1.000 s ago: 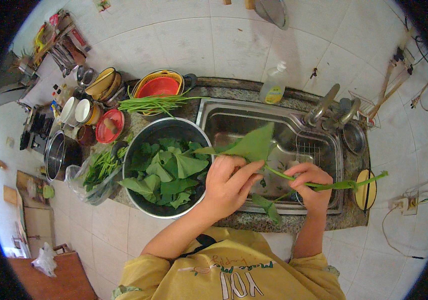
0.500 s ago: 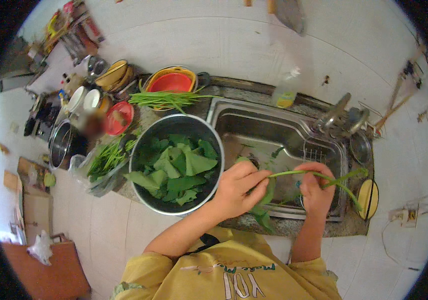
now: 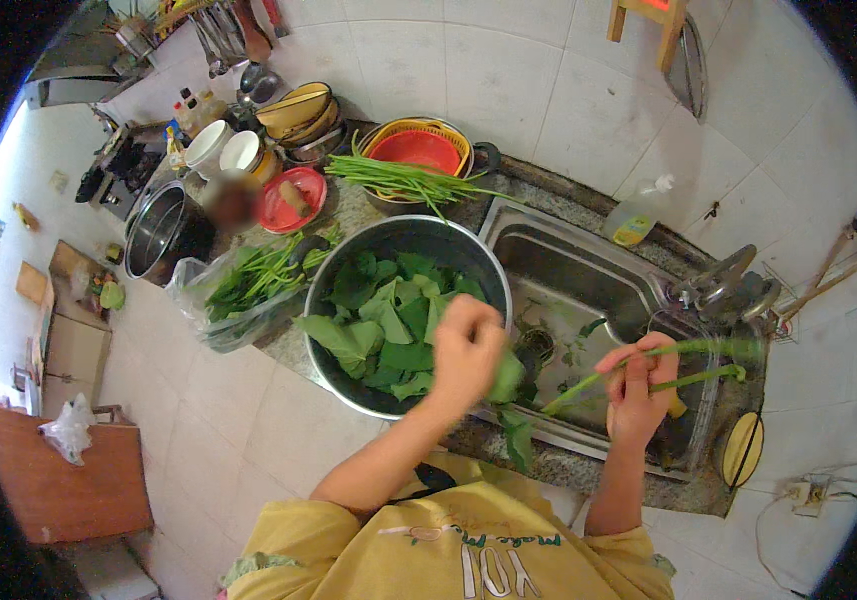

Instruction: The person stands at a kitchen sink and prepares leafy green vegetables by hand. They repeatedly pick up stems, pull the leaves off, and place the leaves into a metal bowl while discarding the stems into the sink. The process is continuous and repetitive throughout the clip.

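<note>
My left hand (image 3: 469, 350) is closed above the right side of a large dark pot, gripping leafy greens (image 3: 517, 440) whose leaves dangle beneath it past the pot's rim. The big pot (image 3: 321, 372) holds a heap of broad green leaves (image 3: 389, 325). Over the sink, my right hand (image 3: 639, 395) has its fingers closed around long green stems (image 3: 694, 348). Their ends stick out on both sides of the hand, slightly blurred. The steel sink (image 3: 574, 275) contains a few leaf scraps.
Thin green stalks (image 3: 399, 182) lie across a red and yellow basket (image 3: 419, 150) behind the pot. Left of the pot are a plastic bag of greens (image 3: 249, 290), a red plate (image 3: 274, 212) and a black pot (image 3: 164, 235). A clear bottle (image 3: 637, 212) stands behind the sink, near the faucet (image 3: 719, 275).
My left hand has moved left, away from my right hand and over the pot's edge. The stem that stretched between both hands is now only in my right hand. The view has shifted.
</note>
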Action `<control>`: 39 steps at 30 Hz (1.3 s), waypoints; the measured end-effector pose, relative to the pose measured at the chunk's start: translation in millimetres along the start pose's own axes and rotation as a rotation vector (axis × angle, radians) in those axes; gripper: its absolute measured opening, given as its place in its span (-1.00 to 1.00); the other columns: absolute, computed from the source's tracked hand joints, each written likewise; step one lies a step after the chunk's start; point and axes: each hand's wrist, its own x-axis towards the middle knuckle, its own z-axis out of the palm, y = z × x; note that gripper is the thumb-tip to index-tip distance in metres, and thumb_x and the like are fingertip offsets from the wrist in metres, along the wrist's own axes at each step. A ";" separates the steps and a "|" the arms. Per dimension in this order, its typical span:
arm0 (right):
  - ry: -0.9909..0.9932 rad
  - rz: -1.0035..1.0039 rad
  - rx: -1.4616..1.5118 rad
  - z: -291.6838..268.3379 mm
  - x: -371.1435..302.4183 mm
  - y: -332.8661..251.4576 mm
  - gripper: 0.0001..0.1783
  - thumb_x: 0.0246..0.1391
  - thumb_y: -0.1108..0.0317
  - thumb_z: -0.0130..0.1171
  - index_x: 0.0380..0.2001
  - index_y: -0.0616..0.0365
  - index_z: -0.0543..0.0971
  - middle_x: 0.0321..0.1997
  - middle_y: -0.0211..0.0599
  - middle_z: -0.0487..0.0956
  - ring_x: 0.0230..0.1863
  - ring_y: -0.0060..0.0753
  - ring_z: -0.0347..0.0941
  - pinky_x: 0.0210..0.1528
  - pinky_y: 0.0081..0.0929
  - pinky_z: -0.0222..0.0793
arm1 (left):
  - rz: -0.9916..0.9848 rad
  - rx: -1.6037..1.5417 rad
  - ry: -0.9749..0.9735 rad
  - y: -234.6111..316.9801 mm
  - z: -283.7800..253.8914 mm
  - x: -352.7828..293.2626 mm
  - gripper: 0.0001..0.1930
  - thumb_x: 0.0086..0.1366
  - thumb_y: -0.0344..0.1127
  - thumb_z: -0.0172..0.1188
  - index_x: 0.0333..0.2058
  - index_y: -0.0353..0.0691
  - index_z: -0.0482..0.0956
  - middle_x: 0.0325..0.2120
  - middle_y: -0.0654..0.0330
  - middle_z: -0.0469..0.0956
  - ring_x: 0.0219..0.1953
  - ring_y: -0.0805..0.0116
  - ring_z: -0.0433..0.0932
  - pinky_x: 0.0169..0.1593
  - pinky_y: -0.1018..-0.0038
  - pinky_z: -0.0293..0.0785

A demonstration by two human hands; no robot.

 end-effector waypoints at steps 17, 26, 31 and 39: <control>-0.398 0.223 -0.459 74.8 0.7 -12.1 -0.79 -0.05 0.52 0.02 -0.27 0.18 0.49 -0.66 -0.43 0.45 -0.63 -0.68 0.31 -0.60 -0.71 0.17 | -0.169 -0.222 -0.298 20.8 -118.3 43.9 -0.63 0.14 -0.47 0.01 -0.03 -0.29 0.34 -0.33 0.18 0.47 -0.41 0.52 0.42 -0.31 0.61 0.37; -0.224 0.111 -0.711 82.2 -19.6 -15.2 -0.77 -0.17 0.45 0.23 -0.34 0.22 0.53 -0.44 -0.28 0.57 -0.50 -0.56 0.46 -0.43 -0.62 0.36 | 0.010 -0.359 -0.335 56.8 -127.9 70.9 -0.63 0.03 -0.55 0.11 -0.12 -0.34 0.38 -0.42 0.19 0.46 -0.44 0.48 0.47 -0.36 0.60 0.43; -0.123 0.014 -0.839 72.6 -30.3 -31.6 -0.77 -0.25 0.45 0.29 -0.41 0.17 0.56 -0.49 -0.26 0.56 -0.54 -0.48 0.47 -0.46 -0.61 0.36 | 0.049 -0.390 -0.429 53.0 -120.0 73.6 -0.73 0.04 -0.57 0.10 -0.22 -0.38 0.41 -0.42 0.20 0.44 -0.44 0.48 0.47 -0.38 0.61 0.45; -0.065 -0.214 -1.008 60.7 -45.0 -47.9 -0.73 -0.33 0.47 0.31 -0.41 0.11 0.57 -0.62 -0.30 0.50 -0.67 -0.46 0.38 -0.62 -0.59 0.27 | 0.086 -0.369 -0.498 58.1 -93.9 74.4 -0.76 0.06 -0.59 0.05 -0.24 -0.39 0.43 -0.37 0.17 0.41 -0.41 0.47 0.46 -0.38 0.61 0.46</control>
